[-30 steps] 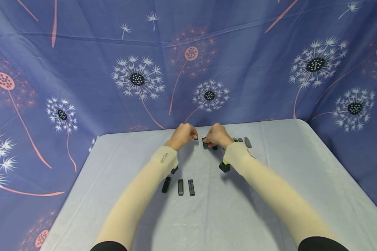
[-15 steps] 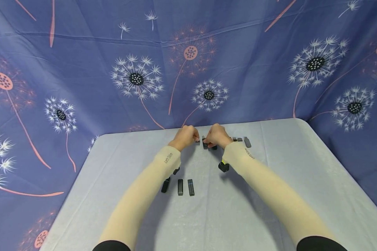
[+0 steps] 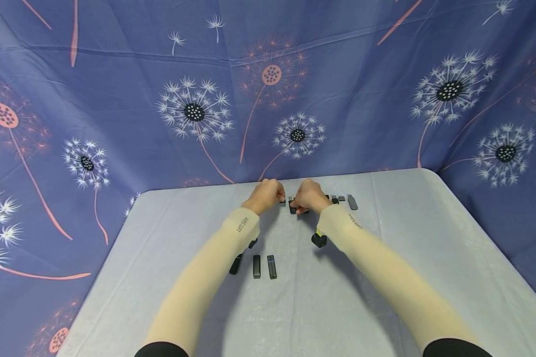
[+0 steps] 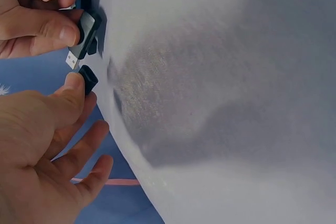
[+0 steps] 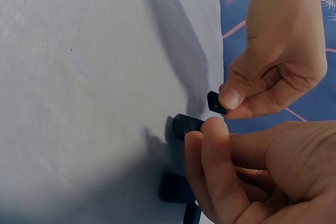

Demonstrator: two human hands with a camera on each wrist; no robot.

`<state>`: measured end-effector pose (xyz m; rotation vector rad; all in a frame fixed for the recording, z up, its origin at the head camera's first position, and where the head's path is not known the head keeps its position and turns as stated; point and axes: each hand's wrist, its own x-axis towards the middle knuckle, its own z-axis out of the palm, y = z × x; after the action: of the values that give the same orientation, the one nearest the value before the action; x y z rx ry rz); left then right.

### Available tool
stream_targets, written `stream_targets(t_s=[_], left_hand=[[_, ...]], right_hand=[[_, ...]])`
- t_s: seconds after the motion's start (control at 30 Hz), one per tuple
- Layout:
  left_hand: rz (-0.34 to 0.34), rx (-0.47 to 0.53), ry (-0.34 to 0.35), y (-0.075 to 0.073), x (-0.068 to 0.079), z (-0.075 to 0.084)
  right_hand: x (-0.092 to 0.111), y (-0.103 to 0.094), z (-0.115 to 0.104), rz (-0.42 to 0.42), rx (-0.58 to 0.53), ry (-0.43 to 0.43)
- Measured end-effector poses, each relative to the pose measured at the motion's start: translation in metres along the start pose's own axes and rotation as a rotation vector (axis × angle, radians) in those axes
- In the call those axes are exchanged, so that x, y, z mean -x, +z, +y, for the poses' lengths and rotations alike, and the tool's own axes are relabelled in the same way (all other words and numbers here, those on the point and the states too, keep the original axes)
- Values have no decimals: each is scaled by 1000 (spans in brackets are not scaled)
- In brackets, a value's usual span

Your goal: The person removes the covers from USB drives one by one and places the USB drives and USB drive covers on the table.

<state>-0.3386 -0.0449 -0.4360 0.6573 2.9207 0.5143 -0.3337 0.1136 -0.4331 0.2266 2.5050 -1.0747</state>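
Near the table's far edge my right hand [image 3: 310, 195] pinches a black USB flash drive [image 4: 86, 34] between thumb and fingers. The drive's bare metal plug [image 4: 72, 60] points toward my left hand [image 3: 266, 195]. Between thumb and forefinger, my left hand grips a small black cap [image 4: 88, 80], its other fingers spread loosely in the left wrist view. Cap and plug lie close together, roughly in line; whether they touch I cannot tell. Seen from the right wrist, the drive's body [image 5: 185, 125] is partly covered by my right fingers.
Three black sticks, the left [image 3: 235, 264], middle [image 3: 256, 267] and right [image 3: 272, 267], lie nearer me. A grey USB drive [image 3: 352, 202] and small dark pieces [image 3: 341, 198] lie right of my right hand. Blue patterned cloth [image 3: 250, 99] hangs behind the table.
My left hand has moved slightly right and toward me with the cap, closer to the drive. My right hand and the drive have shifted only a little.
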Motion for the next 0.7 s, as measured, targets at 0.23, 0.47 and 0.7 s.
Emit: stream_targets(t_s=[0.23,0.47,0.7], left_hand=[[-4,-36,18,3,-1,-1],[0,-71,20,3,-1,1],[-14,-115,25,5,-3,2]], right_hand=[[-2,2,1,1,14,4],[-4,3,1,-6,14,10],[-4,3,-2,-14,8,29]])
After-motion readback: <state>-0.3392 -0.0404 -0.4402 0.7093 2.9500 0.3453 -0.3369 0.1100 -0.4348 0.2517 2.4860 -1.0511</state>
